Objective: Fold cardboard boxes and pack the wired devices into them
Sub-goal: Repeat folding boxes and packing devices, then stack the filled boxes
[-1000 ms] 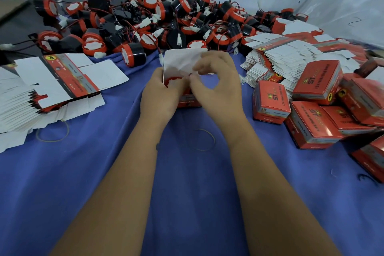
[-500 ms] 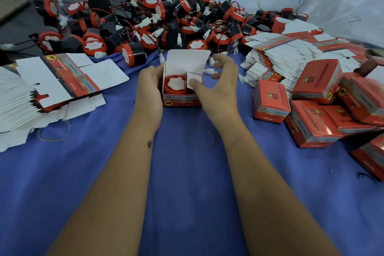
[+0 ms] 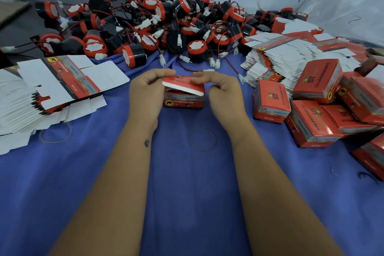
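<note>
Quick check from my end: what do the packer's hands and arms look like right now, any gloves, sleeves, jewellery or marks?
Both hands are bare: no gloves on the left hand or the right hand. No sleeves reach into view; both forearms are uncovered down to the frame edge. No watch, bracelet or rings are visible. The one marking is a small dark mark on the left forearm, just below the wrist.

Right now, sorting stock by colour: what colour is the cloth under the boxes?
Blue cloth, plain, seen in the head view.
</note>
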### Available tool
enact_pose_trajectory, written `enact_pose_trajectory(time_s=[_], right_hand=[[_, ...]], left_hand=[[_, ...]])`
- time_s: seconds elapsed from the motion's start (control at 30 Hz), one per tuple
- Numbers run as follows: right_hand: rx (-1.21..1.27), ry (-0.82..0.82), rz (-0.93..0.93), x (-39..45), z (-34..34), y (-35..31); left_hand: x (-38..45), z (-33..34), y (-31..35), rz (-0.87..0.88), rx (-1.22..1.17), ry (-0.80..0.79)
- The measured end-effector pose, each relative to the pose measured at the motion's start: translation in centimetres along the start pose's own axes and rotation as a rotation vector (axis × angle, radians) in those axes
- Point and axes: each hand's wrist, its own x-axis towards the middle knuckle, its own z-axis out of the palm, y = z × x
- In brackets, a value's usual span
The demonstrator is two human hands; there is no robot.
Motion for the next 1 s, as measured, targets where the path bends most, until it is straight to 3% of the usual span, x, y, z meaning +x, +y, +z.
enact_pose_trajectory(time_s=[0.1, 0.13, 0.27, 0.33, 0.47, 0.67, 1.0], right_hand=[[-0.022, -0.029, -0.004, 0.0, -0.2, 0.2], [-0.017, -0.029, 0.005, -0.1, -0.2, 0.2], [0.072, -0.042, 0.052, -0.2, -0.6, 0.0], [0.084, -0.146, 0.073, -0.3, -1.1, 0.2], [-0.191, -0.227, -0.031, 0.0, -1.6, 0.8], [-0.233, -0.08, -0.082, 0.0, -0.9, 0.9], [-0.049, -0.113, -0.062, 0.3, -1.7, 0.8]], left_hand=[[0.7, -0.6, 0.6, -0.15, -0.209, -0.014], [0.6, -0.7, 0.7, -0.13, -0.168, -0.065], [-0.3, -0.4, -0.3, 0.19, 0.41, -0.284], [-0.3, -0.2, -0.4, 0.227, 0.48, -0.306], [0.0, -0.3, -0.7, 0.209, 0.525, -0.396], [-0.1, -0.2, -0.8, 0.302, 0.553, -0.322], [-0.4, -0.2, -0.6, 0.244, 0.382, -0.286]])
